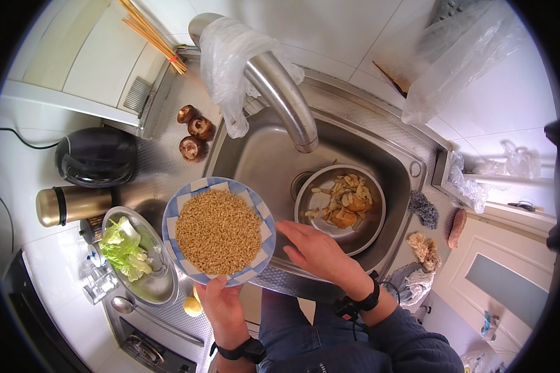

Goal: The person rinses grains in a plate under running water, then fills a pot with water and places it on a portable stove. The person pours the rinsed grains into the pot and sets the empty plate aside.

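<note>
My left hand (220, 311) grips the near rim of a blue-and-white checked plate (171, 240), thumb on top. A broad heap of small tan grains (218, 231) covers most of the plate, which is held at the left front of the sink. My right hand (318, 255) is beside the plate's right edge, fingers stretched and thumb apart, holding nothing. Its fingertips come up to the rim; whether they touch it I cannot tell. Beyond that hand, a round steel bowl (315, 176) in the steel sink (266, 154) holds pale and brown peelings (350, 205).
The faucet (284, 95), draped with a plastic bag (231, 60), arches over the sink. Several mushrooms (193, 133), a black appliance (95, 156), a gold flask (74, 205) and an oval steel dish (161, 289) with lettuce (123, 247) stand left. A scouring pad (423, 210) lies right.
</note>
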Action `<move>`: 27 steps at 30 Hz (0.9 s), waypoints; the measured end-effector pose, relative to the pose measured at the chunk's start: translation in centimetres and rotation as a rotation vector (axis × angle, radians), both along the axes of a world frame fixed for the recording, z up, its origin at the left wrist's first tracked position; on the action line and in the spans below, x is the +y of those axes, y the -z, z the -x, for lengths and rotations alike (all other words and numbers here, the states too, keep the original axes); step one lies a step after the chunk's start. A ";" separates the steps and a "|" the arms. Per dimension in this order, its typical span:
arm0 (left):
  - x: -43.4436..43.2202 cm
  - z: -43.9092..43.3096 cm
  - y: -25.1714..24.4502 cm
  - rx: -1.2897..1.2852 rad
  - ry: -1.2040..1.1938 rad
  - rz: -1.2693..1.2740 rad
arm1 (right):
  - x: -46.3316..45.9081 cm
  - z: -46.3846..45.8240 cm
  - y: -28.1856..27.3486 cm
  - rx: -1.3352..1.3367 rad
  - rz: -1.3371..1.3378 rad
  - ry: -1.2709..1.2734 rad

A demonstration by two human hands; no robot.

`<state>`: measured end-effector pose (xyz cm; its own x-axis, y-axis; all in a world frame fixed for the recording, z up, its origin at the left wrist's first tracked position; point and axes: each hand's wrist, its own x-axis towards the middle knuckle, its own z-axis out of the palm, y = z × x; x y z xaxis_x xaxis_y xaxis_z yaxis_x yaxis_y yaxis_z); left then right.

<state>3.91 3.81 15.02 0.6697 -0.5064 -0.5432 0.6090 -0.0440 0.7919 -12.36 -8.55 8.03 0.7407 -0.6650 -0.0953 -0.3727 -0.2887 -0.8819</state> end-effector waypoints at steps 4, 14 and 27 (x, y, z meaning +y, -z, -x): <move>-0.1 0.1 -0.1 -0.010 0.009 0.020 | 0.1 0.0 0.2 -0.006 0.001 0.002; -0.4 0.1 -0.3 -0.009 -0.004 -0.002 | 0.2 0.0 0.3 -0.004 0.017 0.013; -0.9 0.4 -1.5 -0.040 0.018 -0.026 | -2.0 -1.2 0.4 -0.015 0.169 0.042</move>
